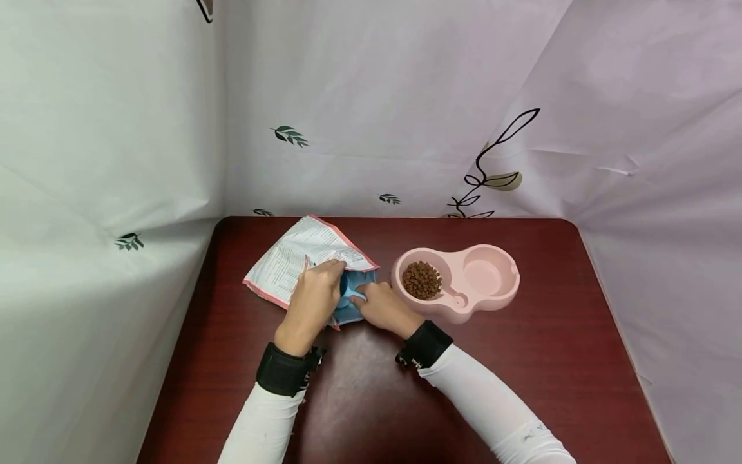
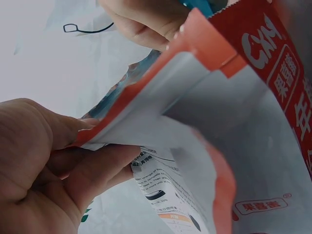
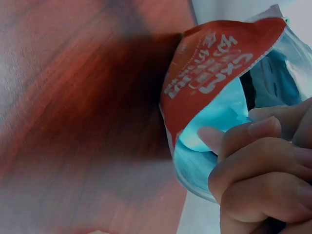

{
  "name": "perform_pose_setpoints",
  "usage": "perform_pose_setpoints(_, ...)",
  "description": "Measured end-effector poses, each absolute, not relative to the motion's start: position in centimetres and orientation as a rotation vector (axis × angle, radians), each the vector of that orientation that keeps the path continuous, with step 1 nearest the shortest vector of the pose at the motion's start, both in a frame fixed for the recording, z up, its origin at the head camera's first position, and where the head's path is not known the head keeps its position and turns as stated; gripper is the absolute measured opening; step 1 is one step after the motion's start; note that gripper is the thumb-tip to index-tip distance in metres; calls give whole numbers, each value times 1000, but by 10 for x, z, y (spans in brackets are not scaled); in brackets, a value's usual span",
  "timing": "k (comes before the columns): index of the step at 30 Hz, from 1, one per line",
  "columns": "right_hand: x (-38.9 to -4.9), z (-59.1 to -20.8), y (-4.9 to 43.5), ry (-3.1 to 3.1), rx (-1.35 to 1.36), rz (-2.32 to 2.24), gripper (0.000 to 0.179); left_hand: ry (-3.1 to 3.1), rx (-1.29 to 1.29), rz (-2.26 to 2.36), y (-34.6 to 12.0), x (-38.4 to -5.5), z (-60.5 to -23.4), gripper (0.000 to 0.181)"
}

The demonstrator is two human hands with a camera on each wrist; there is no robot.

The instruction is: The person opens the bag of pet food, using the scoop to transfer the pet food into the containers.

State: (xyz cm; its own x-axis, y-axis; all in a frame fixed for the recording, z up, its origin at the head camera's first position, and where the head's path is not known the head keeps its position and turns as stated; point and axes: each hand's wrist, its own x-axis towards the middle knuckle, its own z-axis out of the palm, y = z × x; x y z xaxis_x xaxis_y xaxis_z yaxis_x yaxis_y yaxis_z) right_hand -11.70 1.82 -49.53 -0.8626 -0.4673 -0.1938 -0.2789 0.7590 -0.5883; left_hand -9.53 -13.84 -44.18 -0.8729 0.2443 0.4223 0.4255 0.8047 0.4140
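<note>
A white printed pet food bag (image 1: 288,258) with red edges and a blue lining lies on the table, its mouth towards the right. My left hand (image 1: 315,293) pinches the edge of the mouth between thumb and fingers, also seen in the left wrist view, where the bag's wall (image 2: 195,97) is spread beside the hand (image 2: 53,165). With the fingers of my right hand (image 1: 385,306) I grip a light blue scoop (image 3: 219,114) by its handle. Its head sits inside the bag's mouth, partly hidden by the red printed flap (image 3: 204,68). Whatever lies deeper in the bag is hidden.
A pink double bowl (image 1: 458,265) stands to the right of the bag, close to my right hand. Brown kibble (image 1: 422,281) lies in its left compartment; nothing shows in the right one. White patterned sheeting (image 1: 371,116) surrounds the dark red table (image 1: 545,361).
</note>
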Motion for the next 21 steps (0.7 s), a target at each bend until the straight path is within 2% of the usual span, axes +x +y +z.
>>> perform_pose_setpoints(14,-119,-501,17,2564,-574,-907,22,-2632,-526,-762,-138,-97,-441,20)
perform_pose_setpoints(21,-118,-503,21,2575,-625,-919,27,-2649,-510,-775,-142,-97,-440,21)
